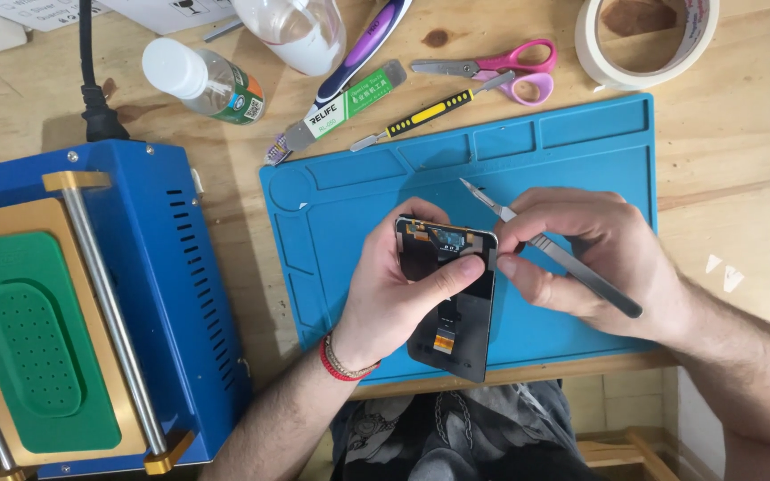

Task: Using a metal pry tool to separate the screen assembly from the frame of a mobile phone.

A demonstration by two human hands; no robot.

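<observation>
Glass-thin, stiff and likely fragile, the phone screen (449, 298) sits pinched by its edges in the left hand (394, 298); the right hand (599, 263) grips a scalpel (550, 254).

Blue mat (581, 160), pink-handled scissors (501, 69), black phone screen (452, 303), green perforated pad (33, 343).

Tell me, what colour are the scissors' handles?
Pink and purple; the scissors lie above the blue mat, clearest in the head view.
</observation>
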